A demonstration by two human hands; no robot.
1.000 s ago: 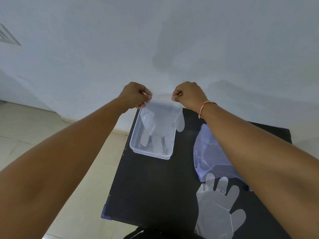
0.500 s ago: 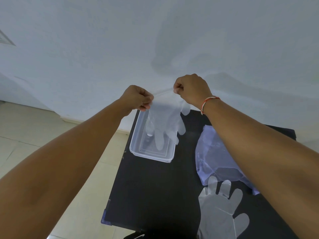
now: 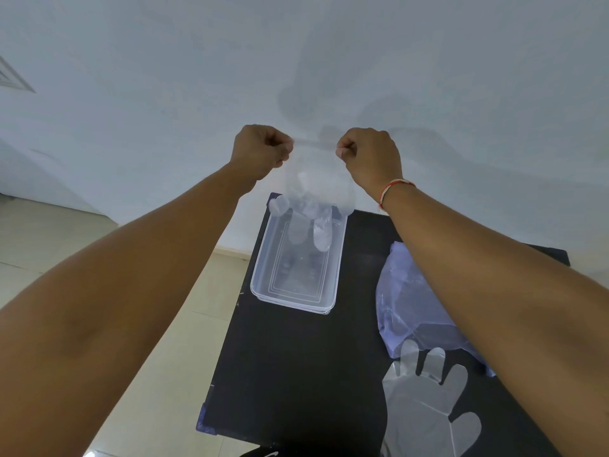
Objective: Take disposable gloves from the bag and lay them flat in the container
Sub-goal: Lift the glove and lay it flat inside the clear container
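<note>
A clear disposable glove (image 3: 313,199) hangs in the air, cuff up and fingers down, over the far end of a clear plastic container (image 3: 263,258) on the black table (image 3: 296,374). My left hand (image 3: 260,150) pinches one corner of the cuff and my right hand (image 3: 370,156) pinches the other, stretching the cuff between them. The glove's fingertips dangle just inside the container's far end. A pale plastic bag (image 3: 405,298) lies to the right of the container, partly hidden by my right forearm. Another clear glove (image 3: 425,400) lies flat on the table near its front edge.
The table stands against a white wall (image 3: 296,61). Beige tiled floor (image 3: 164,374) lies to its left. The table's left edge runs close to the container's left side.
Both hands have risen and levelled out, lifting the glove higher above the container. The glove's fingers now hang over the far end instead of the middle.
</note>
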